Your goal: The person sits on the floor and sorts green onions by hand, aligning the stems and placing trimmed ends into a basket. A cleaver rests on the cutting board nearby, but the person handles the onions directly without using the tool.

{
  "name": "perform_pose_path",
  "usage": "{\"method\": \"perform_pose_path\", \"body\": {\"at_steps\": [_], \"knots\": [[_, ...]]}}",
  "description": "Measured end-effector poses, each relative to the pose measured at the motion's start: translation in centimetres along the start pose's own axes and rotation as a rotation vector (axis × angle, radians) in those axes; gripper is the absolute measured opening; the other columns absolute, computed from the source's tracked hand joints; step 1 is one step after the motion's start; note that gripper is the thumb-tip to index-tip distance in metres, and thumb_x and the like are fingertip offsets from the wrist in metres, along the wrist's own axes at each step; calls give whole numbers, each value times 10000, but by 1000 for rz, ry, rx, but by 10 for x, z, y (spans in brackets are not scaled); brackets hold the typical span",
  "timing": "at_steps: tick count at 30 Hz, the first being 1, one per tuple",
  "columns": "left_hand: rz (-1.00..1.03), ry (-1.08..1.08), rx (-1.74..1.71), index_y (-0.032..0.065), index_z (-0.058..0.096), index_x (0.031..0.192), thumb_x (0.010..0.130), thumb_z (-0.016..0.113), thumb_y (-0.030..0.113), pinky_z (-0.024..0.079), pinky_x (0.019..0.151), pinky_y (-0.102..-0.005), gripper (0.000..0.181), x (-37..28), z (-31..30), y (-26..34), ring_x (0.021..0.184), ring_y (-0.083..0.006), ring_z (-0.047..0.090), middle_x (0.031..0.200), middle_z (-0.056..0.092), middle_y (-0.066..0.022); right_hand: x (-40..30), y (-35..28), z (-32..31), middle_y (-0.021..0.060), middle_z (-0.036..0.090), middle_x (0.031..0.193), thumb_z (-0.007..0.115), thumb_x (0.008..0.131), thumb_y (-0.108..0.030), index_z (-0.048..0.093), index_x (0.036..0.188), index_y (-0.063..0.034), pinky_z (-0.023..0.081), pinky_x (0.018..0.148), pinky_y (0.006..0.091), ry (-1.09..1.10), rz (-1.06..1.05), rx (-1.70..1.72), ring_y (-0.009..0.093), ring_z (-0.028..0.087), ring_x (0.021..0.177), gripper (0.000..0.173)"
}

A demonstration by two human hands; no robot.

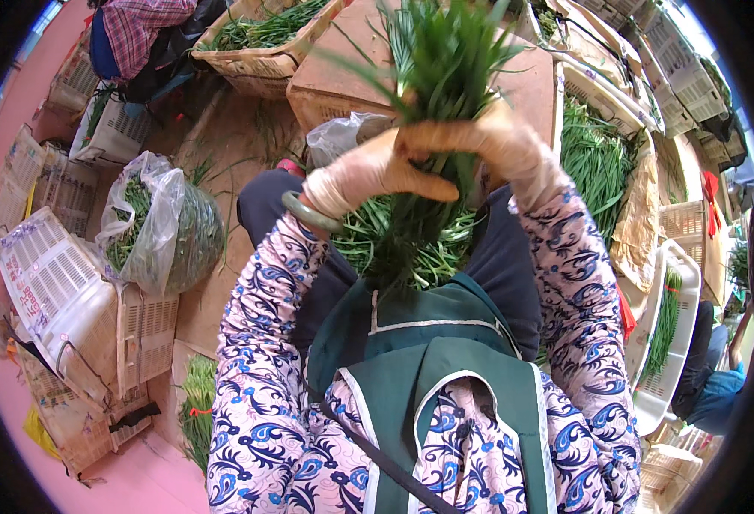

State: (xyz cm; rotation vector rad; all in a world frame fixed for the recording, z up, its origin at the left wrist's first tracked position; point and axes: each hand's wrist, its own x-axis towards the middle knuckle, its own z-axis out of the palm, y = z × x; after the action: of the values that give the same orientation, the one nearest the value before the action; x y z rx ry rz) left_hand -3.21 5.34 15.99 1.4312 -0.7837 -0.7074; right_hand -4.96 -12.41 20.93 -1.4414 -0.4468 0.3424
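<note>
Both hands, in thin pale gloves, are around a bunch of long green leaves that look like Chinese chives (444, 64). My left hand (393, 170), with a bangle at its wrist, grips the bunch from the left, thumb across its front. From the right, my right hand (502, 138) closes on it, fingers blurred by motion. The leaves fan out above the hands, and the other end hangs towards my green apron (438, 305). Loose chives (364, 241) lie between my knees beneath the bunch. Beyond my hands is a brown board-like surface (338, 70) with more leaves on it.
A clear plastic bag of greens (200, 238) stands at left beside stacked plastic crates (149, 334). Chives fill a crate (280, 70) at the back and lie in a heap (595, 160) at right. A white basket (685, 340) holds a tied bunch. Other people sit at upper left and far right.
</note>
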Motion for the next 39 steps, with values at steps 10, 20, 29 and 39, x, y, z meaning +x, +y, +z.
{"method": "perform_pose_path", "body": {"at_steps": [10, 20, 29, 39], "knots": [[74, 651, -66, -20, 461, 1365, 938, 572, 491, 380, 1050, -382, 675, -96, -29, -19, 1258, -237, 516, 1327, 559, -183, -14, 78, -16, 114, 675, 1119, 742, 849, -351, 650, 1196, -66, 476, 938, 369, 257, 46, -434, 233, 610, 1061, 458], [-13, 759, -281, -8, 582, 1252, 1000, 517, 325, 444, 984, -354, 423, -144, -2, -54, 1118, -234, 618, 1162, 663, -163, -13, 84, -43, 57, 679, 1077, 758, 846, -272, 625, 1192, -58, 475, 872, 335, 222, -82, -556, 149, 588, 995, 428], [-169, 569, -46, -13, 662, 1094, 979, 574, 191, 495, 899, -298, 250, -126, 25, -53, 954, -164, 648, 1010, 700, -92, -4, 64, -44, 37, 687, 965, 748, 838, -194, 672, 1062, -34, 500, 833, 352, 314, -72, -429, 147, 627, 912, 286], [-365, -124, 1020, 91, 693, 1105, 828, 578, 112, 534, 774, -408, 301, -67, 69, -188, 883, -332, 680, 942, 705, -167, -16, -8, -4, 53, 691, 1004, 729, 845, -79, 700, 1002, -30, 529, 784, 270, 455, -155, 117, 134, 637, 914, 167]]}}
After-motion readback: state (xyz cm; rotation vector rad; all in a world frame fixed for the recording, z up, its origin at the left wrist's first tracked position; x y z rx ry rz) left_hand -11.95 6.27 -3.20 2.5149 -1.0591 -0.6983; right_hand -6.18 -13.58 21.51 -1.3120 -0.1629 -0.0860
